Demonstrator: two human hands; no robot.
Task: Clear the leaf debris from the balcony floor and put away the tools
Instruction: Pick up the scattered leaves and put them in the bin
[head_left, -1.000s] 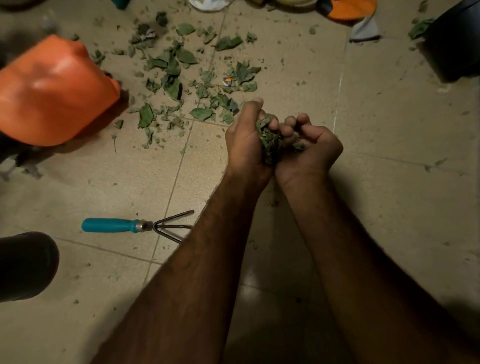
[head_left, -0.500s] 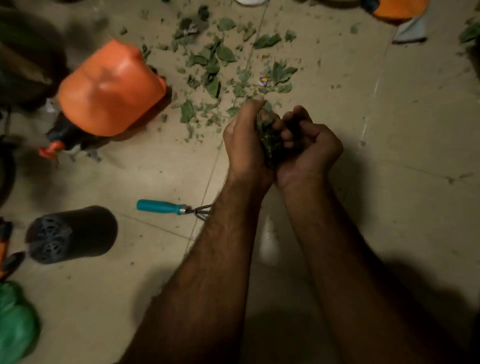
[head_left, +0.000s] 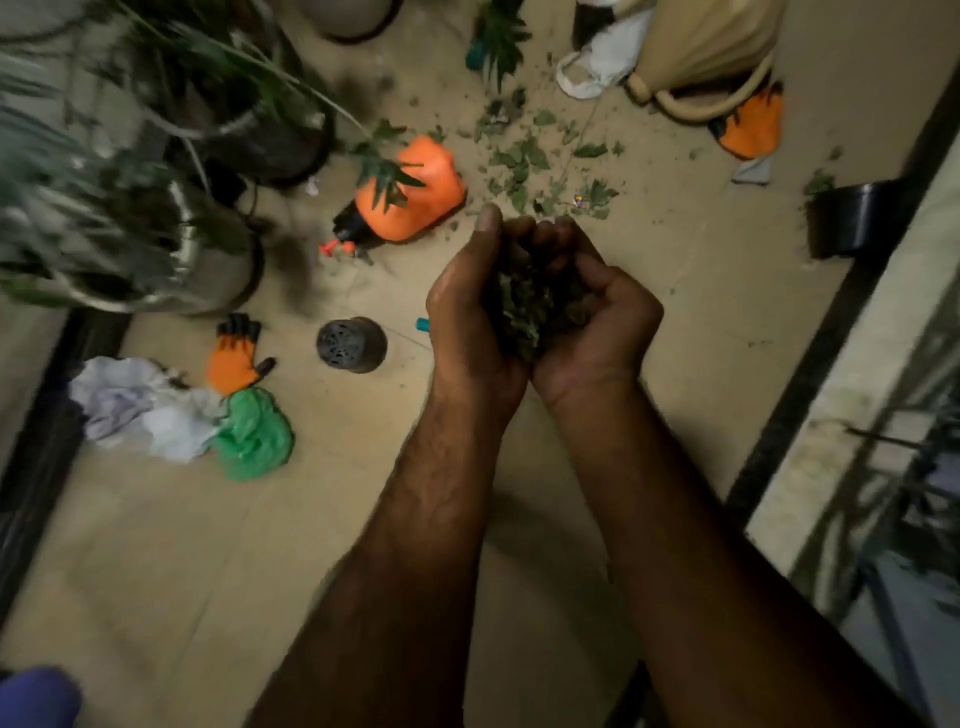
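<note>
The person stood with both hands cupped side by side, heels touching, the left hand (head_left: 470, 322) and right hand (head_left: 605, 317) curled round a clump of leaf debris (head_left: 535, 306) held between the palms above the balcony floor (head_left: 675, 322). More scattered leaves (head_left: 524, 156) lay on the tiles beyond the fingers. Just left of them an orange spray bottle (head_left: 415, 197) lay on its side. Nearer, a small black pot (head_left: 352, 345) lay tipped over, and the teal tool handle (head_left: 422, 325) showed only its tip beside the left hand. Further left an orange glove (head_left: 234, 358) rested against a green plastic bag (head_left: 254, 434) and some white cloth (head_left: 140, 410). Blurred potted plants (head_left: 156, 156) filled the far left.
</note>
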